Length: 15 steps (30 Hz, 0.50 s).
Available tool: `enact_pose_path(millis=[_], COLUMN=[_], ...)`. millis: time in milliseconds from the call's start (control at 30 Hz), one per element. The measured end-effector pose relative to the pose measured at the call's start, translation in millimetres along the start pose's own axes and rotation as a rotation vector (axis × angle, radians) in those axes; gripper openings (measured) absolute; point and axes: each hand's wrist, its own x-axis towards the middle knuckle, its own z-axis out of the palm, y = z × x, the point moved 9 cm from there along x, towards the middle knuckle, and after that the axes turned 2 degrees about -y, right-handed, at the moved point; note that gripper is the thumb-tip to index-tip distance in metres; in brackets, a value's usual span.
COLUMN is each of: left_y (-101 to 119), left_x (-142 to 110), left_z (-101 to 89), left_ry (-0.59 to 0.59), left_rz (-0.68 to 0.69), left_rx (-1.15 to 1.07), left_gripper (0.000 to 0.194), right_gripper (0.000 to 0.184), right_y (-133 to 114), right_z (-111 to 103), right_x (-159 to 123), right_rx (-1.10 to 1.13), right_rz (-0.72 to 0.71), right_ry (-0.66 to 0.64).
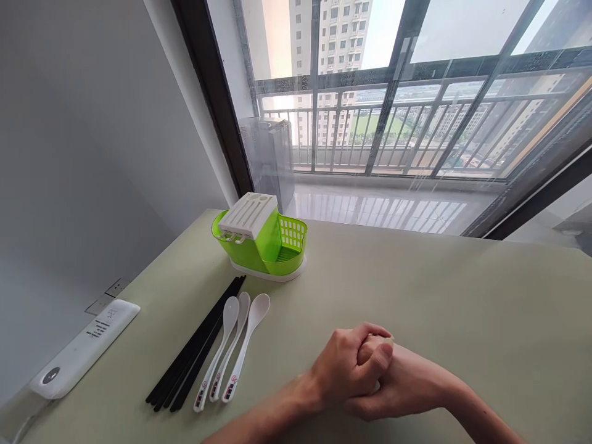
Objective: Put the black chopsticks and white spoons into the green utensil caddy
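My left hand (345,364) and my right hand (402,379) are clasped together low over the table, right of the middle. The fingers of each are closed around the other hand, and no object shows between them; the palms are hidden. To their left lie three white spoons (238,351) side by side, bowls pointing away from me and small printed marks on the handles. Several black chopsticks (198,348) rest in a bundle beside the spoons. Behind these stands a green utensil holder (266,250) with a slotted white top, hooks in front and an open basket at its right.
A white power strip (87,348) lies along the left table edge by the grey wall, with a cord at its near end. The pale green table (416,290) reaches back to a large glass window (393,123) with dark frames and a balcony railing beyond.
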Motion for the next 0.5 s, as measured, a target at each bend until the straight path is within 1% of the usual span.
enact_pose_path(millis=[133,233,300,367,400,433,467,500], left_y=[-1,5,14,26,32,38,43,45], left_x=[1,-3,-13,-31,-43,-56,-68,-80], left_z=[1.3,0.6,1.6,0.4,-3.7,-12.6,-26.6,-45.7], left_ry=[0.003,-0.004,-0.060,-0.140,-0.164,-0.152,-0.103,-0.019], left_rz=[0.003,0.005,0.005,0.010,0.018,0.028,0.034,0.022], left_rx=[0.006,0.028,0.075,0.168,0.226,0.284,0.332,0.374], left_gripper=[0.047,0.048,0.050,0.050,0.051,0.051,0.048,0.044], right_gripper=[0.034,0.034,0.028,0.017,0.012,0.011,0.014,0.018], right_y=[0,0,-6,-17,-23,-26,-26,-24], right_z=[-1,1,8,18,23,29,34,37], right_x=[0,-2,-8,-18,-25,-33,-43,-52], right_rx=[-0.007,-0.024,-0.020,-0.015,-0.007,0.003,0.021,0.048], right_rz=[0.011,0.027,0.013,-0.043,-0.057,-0.051,-0.021,0.027], right_ry=[0.010,0.026,0.028,0.008,-0.015,-0.040,-0.060,-0.071])
